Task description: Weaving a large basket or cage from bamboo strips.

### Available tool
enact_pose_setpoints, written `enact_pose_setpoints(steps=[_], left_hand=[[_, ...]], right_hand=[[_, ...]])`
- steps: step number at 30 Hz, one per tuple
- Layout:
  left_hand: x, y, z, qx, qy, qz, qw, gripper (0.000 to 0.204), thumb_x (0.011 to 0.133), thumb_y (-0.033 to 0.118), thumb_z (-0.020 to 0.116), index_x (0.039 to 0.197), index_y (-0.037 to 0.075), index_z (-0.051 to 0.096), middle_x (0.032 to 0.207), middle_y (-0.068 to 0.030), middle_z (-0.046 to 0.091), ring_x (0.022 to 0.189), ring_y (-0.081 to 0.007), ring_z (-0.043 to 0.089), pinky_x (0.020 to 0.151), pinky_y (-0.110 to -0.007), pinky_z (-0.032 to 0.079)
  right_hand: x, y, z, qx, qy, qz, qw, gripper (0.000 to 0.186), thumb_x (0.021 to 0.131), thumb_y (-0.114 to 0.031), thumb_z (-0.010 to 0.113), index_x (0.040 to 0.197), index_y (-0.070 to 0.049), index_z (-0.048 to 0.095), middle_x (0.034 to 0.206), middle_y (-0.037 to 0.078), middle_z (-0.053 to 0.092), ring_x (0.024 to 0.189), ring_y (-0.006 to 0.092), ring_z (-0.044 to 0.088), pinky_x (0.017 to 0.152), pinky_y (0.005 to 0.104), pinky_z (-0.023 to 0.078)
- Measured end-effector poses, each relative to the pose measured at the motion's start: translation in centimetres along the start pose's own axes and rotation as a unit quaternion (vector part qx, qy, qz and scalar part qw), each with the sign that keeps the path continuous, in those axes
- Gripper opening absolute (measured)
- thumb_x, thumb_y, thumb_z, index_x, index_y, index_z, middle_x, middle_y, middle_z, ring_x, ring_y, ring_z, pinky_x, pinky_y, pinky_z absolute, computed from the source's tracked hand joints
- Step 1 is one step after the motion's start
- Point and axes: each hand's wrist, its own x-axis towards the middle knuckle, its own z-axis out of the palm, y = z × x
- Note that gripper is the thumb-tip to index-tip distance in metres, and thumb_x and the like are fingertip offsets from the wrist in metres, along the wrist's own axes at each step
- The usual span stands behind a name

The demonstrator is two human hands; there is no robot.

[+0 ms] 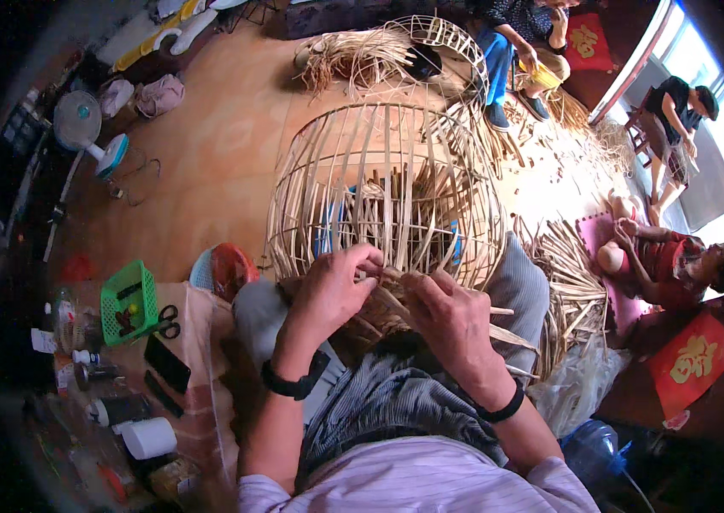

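I see my left hand (332, 286) with its fingers (368, 255) curled tight around thin bamboo strips (396, 295) at the near rim of the unfinished basket frame (383, 184). My right hand (452, 316) sits just beside it, fingers pinching the same bundle of strips. The frame rests on my lap and bulges away beyond the fingers, ribs standing open. Left of my left fingers, on a low surface (200, 342), I see a green plastic crate (129, 301), scissors (167, 321), a dark phone (165, 363) and a white tape roll (148, 438). Far right of my right fingers lies a red square sign (694, 361) with a gold character; another one (586, 41) lies farther off.
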Motion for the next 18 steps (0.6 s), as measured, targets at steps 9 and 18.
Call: enact_pose_setpoints(steps=[9,18], left_hand=[[0.5,-1.8,0.9,-0.036,0.004,-0.012,0.999,0.015,0.088,-0.007,0.063,0.102,-0.002,0.058,0.094,-0.0077,0.069,0.095,-0.0131,0.068,0.089,-0.032,0.056],[-0.2,-1.4,1.1,-0.044,0.052,-0.002,0.998,0.026,0.091,0.001,0.071,0.116,0.005,0.063,0.101,-0.016,0.075,0.097,-0.0316,0.076,0.083,-0.041,0.06]], right_hand=[[-0.2,-0.5,1.5,0.054,0.03,0.028,0.998,0.024,0.088,-0.007,0.077,0.111,-0.008,0.068,0.091,0.015,0.073,0.074,0.0368,0.073,0.063,0.0438,0.058],[0.1,1.3,2.7,0.272,-0.013,0.137,0.952,0.027,0.096,-0.008,0.073,0.123,-0.007,0.068,0.098,0.021,0.075,0.088,0.0412,0.075,0.074,0.044,0.058]])
